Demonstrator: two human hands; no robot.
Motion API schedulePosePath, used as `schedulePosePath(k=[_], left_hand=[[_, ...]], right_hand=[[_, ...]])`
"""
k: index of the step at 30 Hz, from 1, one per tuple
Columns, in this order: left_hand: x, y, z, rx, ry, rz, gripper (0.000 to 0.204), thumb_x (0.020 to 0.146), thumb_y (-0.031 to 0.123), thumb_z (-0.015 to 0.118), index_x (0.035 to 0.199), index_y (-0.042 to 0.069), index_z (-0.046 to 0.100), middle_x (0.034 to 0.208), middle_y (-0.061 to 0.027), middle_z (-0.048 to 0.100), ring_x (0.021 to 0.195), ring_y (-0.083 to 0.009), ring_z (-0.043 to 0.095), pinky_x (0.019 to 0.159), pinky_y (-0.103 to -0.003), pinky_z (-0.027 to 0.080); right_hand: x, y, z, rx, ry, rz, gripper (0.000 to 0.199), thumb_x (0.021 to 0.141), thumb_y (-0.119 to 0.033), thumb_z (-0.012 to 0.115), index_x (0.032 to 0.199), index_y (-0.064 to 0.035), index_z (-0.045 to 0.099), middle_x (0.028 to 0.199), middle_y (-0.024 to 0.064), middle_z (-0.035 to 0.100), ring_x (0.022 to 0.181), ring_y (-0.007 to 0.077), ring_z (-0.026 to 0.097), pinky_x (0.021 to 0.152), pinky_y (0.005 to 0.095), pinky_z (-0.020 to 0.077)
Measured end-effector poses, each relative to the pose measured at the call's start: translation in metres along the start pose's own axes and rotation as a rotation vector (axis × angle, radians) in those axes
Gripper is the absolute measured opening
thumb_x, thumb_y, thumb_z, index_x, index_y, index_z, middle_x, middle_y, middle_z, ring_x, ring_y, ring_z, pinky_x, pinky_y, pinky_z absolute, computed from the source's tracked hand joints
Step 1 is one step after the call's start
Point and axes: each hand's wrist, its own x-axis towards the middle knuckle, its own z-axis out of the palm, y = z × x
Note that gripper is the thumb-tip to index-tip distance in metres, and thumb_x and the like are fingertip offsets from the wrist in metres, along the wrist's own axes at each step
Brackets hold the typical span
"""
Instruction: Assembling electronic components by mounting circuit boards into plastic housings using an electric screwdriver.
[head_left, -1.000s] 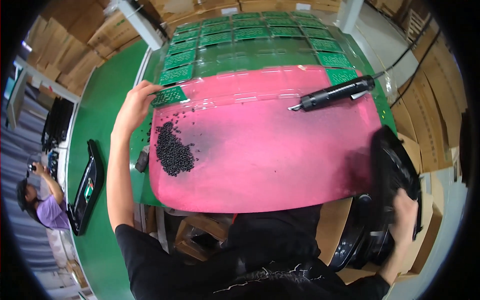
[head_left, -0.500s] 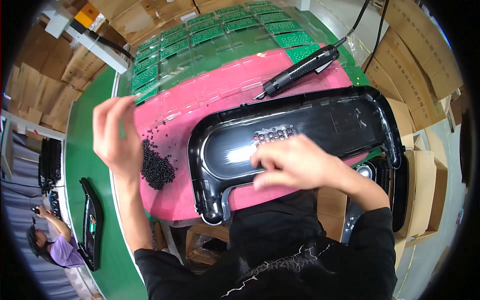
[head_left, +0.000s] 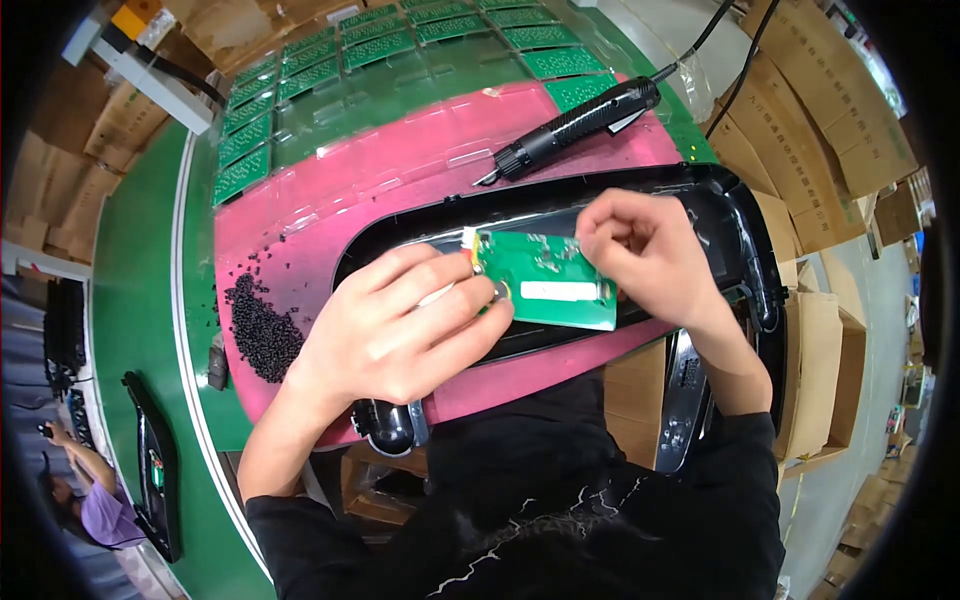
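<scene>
A green circuit board (head_left: 545,280) with a white label lies over the middle of a long black plastic housing (head_left: 730,230) on the pink mat (head_left: 330,200). My left hand (head_left: 400,330) pinches the board's left end. My right hand (head_left: 640,250) grips its upper right edge. Both hands hold the board just above the housing's hollow.
A black electric screwdriver (head_left: 575,125) lies on the mat behind the housing, its cable running off to the upper right. A heap of small black screws (head_left: 262,325) sits left of my left hand. Clear trays of green boards (head_left: 330,70) fill the back. Cardboard boxes (head_left: 810,110) stand right. Another person (head_left: 95,500) works at lower left.
The black housing came from my right side onto the mat. My left hand left the trays and now both hands hold a green board over the housing.
</scene>
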Motion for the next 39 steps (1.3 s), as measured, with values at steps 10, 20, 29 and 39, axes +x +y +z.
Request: schedulePosePath(k=[10, 20, 29, 39], left_hand=[[0.000, 0.001, 0.012, -0.488, -0.189, -0.488, 0.065, 0.060, 0.021, 0.089, 0.114, -0.001, 0.061, 0.107, -0.0149, 0.062, 0.102, -0.0337, 0.061, 0.089, -0.043, 0.051], [-0.010, -0.009, 0.018, -0.457, -0.178, -0.540, 0.057, 0.056, 0.023, 0.089, 0.103, 0.001, 0.065, 0.093, -0.0117, 0.064, 0.087, -0.0308, 0.063, 0.079, -0.040, 0.052], [-0.012, -0.012, 0.027, -0.289, -0.270, -0.712, 0.065, 0.060, 0.024, 0.088, 0.115, 0.000, 0.063, 0.105, -0.0136, 0.063, 0.097, -0.0326, 0.062, 0.086, -0.041, 0.051], [-0.007, -0.008, 0.030, -0.219, -0.394, -0.728, 0.068, 0.060, 0.022, 0.086, 0.120, 0.000, 0.062, 0.110, -0.0126, 0.058, 0.100, -0.0325, 0.057, 0.086, -0.042, 0.049]], right_hand=[[-0.037, 0.003, -0.002, -0.245, -0.043, -0.149, 0.010, 0.092, 0.000, 0.054, 0.092, 0.0028, 0.064, 0.063, 0.0024, 0.062, 0.052, 0.0035, 0.057, 0.049, 0.0200, 0.0439], [-0.029, 0.008, -0.018, -0.175, -0.173, -0.049, 0.033, 0.079, -0.006, 0.078, 0.107, -0.0001, 0.062, 0.082, 0.0039, 0.063, 0.072, 0.0102, 0.062, 0.066, 0.0258, 0.0508], [-0.001, 0.037, -0.023, -0.502, -0.075, -0.277, 0.065, 0.063, -0.015, 0.090, 0.120, -0.0048, 0.061, 0.119, 0.0101, 0.063, 0.110, 0.0251, 0.060, 0.087, 0.0339, 0.0489], [0.001, 0.043, -0.019, -0.603, -0.062, -0.329, 0.056, 0.067, -0.009, 0.083, 0.118, -0.0010, 0.061, 0.121, 0.0127, 0.057, 0.110, 0.0332, 0.053, 0.097, 0.0401, 0.0449]])
